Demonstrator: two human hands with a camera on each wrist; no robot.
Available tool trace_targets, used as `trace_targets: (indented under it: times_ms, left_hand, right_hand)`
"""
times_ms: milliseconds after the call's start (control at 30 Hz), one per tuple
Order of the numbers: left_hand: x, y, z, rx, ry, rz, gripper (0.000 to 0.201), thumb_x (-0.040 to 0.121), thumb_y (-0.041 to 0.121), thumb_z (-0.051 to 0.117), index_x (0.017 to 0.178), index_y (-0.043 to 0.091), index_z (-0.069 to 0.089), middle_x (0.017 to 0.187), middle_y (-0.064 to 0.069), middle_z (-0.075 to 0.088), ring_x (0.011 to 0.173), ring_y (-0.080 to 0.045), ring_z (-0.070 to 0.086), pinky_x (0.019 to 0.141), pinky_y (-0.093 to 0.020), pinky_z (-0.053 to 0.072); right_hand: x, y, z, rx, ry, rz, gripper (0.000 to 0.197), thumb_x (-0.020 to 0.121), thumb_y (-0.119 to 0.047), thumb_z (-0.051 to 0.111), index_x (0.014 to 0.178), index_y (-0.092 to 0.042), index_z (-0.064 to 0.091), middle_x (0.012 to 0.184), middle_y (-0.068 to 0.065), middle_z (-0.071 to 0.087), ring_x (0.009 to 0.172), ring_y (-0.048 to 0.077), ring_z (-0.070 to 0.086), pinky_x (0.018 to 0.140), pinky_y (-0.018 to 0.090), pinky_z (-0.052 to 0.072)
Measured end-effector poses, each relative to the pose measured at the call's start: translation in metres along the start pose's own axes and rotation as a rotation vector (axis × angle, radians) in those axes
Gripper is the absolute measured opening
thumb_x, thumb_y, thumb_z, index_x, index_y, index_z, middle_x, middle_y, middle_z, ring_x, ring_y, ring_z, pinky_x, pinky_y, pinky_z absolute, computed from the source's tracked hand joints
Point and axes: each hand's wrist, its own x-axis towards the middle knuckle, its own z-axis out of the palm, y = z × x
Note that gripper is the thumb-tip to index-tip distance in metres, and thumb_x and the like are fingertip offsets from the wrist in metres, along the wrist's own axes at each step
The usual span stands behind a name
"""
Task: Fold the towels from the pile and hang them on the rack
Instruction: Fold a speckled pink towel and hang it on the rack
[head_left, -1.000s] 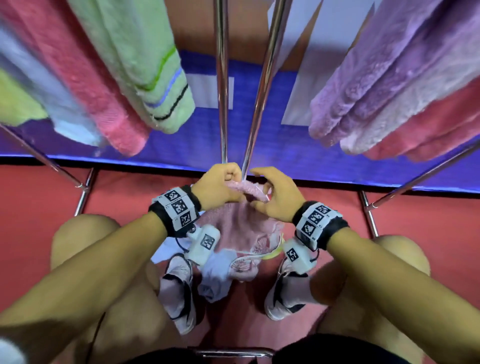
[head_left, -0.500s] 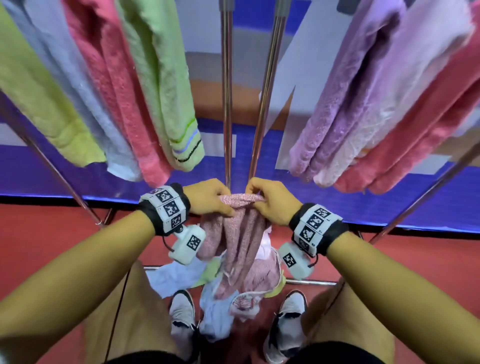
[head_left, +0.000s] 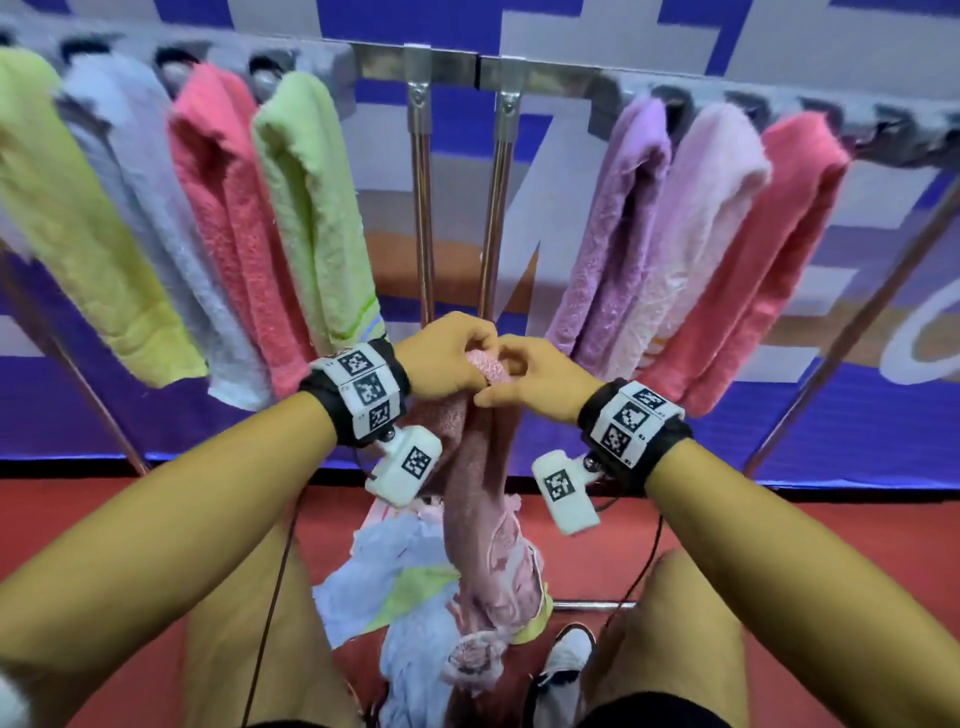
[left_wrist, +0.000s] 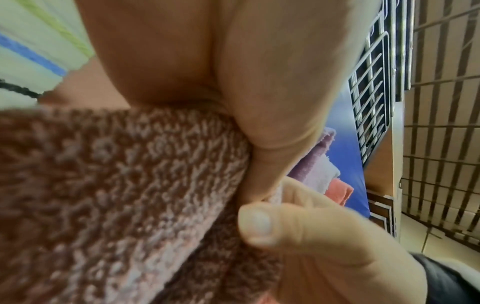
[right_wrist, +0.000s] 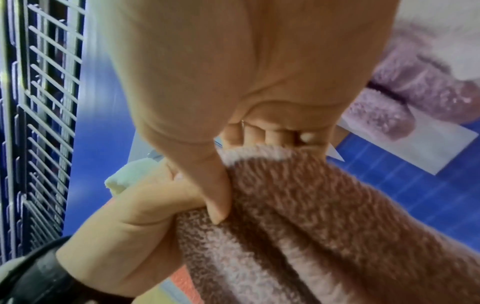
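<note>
1. A pink towel (head_left: 480, 483) is held up at its top edge by both hands, close together in front of the rack (head_left: 452, 67).
2. Left hand (head_left: 447, 358): fingers curled, the towel's top fold pinched; in the left wrist view the thumb is pressed against the terry (left_wrist: 116, 195).
3. Right hand (head_left: 535, 379): the same top edge is gripped beside the left hand; the thumb is seen pressed into the fabric (right_wrist: 324, 216) in the right wrist view.
4. The towel hangs down in a narrow bunched length between the forearms, its lower end reaching the pile (head_left: 410, 597) on the red floor (head_left: 104, 519).
5. Pile: light blue, yellow-green and pink cloths, lying between the person's legs.
6. Rack, left part: yellow, pale blue, coral and green towels (head_left: 306, 208) draped over the bars.
7. Rack, right part: purple, pale pink and coral towels (head_left: 717, 239) draped.
8. Middle bars (head_left: 423, 218) are bare.
</note>
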Motion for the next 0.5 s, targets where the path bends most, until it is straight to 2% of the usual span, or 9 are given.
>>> trace_targets:
  times_ms: [67,133,167,233,267,333,433,500]
  left_hand:
    - [0.000,0.003,-0.005,-0.032,0.047,-0.027,0.025,0.065,0.007,0.081,0.075,0.013,0.059,0.064,0.005,0.053,0.053,-0.001,0.040,0.055,-0.023,0.033]
    - [-0.001,0.001,-0.014,-0.001,0.032,-0.102,0.023,0.071,0.013,0.085,0.076,0.013,0.063,0.060,0.006,0.056,0.049,-0.002,0.043,0.052,-0.022,0.035]
    - [-0.002,-0.001,-0.018,0.091,-0.008,-0.146,0.024,0.071,0.022,0.087,0.072,0.017,0.063,0.058,0.007,0.057,0.048,-0.004,0.046,0.051,-0.022,0.036]
    - [-0.006,-0.008,-0.024,0.269,-0.084,-0.225,0.023,0.071,0.031,0.085,0.066,0.020,0.065,0.058,0.008,0.061,0.051,-0.006,0.053,0.054,-0.022,0.041]
    - [-0.008,-0.013,-0.026,0.264,-0.087,-0.252,0.017,0.073,0.027,0.084,0.070,0.019,0.069,0.062,0.006,0.064,0.054,-0.007,0.055,0.057,-0.022,0.043]
    - [-0.010,-0.019,-0.028,0.114,-0.016,-0.241,0.013,0.075,0.016,0.083,0.082,0.010,0.074,0.068,0.000,0.065,0.058,-0.007,0.055,0.061,-0.021,0.044]
    - [-0.011,-0.010,-0.029,-0.145,0.124,-0.171,0.012,0.073,-0.001,0.079,0.078,0.000,0.068,0.068,-0.005,0.061,0.063,-0.010,0.053,0.064,-0.026,0.044]
    - [-0.005,0.003,-0.025,-0.186,0.112,-0.080,0.019,0.071,-0.012,0.072,0.075,0.005,0.065,0.066,-0.001,0.059,0.060,-0.005,0.050,0.059,-0.022,0.042]
  right_hand:
    - [-0.006,-0.012,-0.008,-0.045,0.025,-0.046,0.024,0.069,-0.012,0.084,0.085,-0.009,0.067,0.077,0.005,0.062,0.070,0.012,0.053,0.071,0.031,0.044]
    - [-0.010,-0.015,-0.019,-0.033,0.066,-0.061,0.015,0.075,0.001,0.078,0.081,-0.009,0.069,0.069,-0.002,0.062,0.061,0.002,0.051,0.065,0.019,0.043]
    - [-0.013,-0.017,-0.022,-0.022,0.100,-0.075,0.017,0.076,0.006,0.074,0.079,-0.010,0.068,0.066,-0.004,0.060,0.058,-0.001,0.050,0.062,0.016,0.042]
    - [-0.011,-0.015,-0.028,-0.003,0.203,-0.109,0.030,0.075,0.013,0.067,0.071,-0.016,0.062,0.064,-0.008,0.057,0.057,-0.001,0.049,0.063,0.020,0.043]
    - [-0.009,-0.011,-0.031,0.016,0.259,-0.110,0.034,0.074,0.014,0.065,0.069,-0.019,0.059,0.062,-0.010,0.057,0.058,0.000,0.049,0.063,0.023,0.042]
    - [-0.008,-0.005,-0.036,0.021,0.322,-0.078,0.035,0.072,0.013,0.068,0.066,-0.020,0.056,0.058,-0.013,0.054,0.055,0.001,0.047,0.059,0.024,0.040]
    - [-0.010,-0.007,-0.037,-0.055,0.217,-0.053,0.032,0.072,0.004,0.077,0.072,-0.020,0.055,0.061,-0.007,0.055,0.053,0.004,0.048,0.057,0.024,0.040]
    - [-0.009,-0.014,-0.032,-0.074,0.133,-0.085,0.033,0.070,-0.001,0.082,0.085,-0.021,0.060,0.073,0.000,0.060,0.064,0.010,0.052,0.065,0.027,0.044]
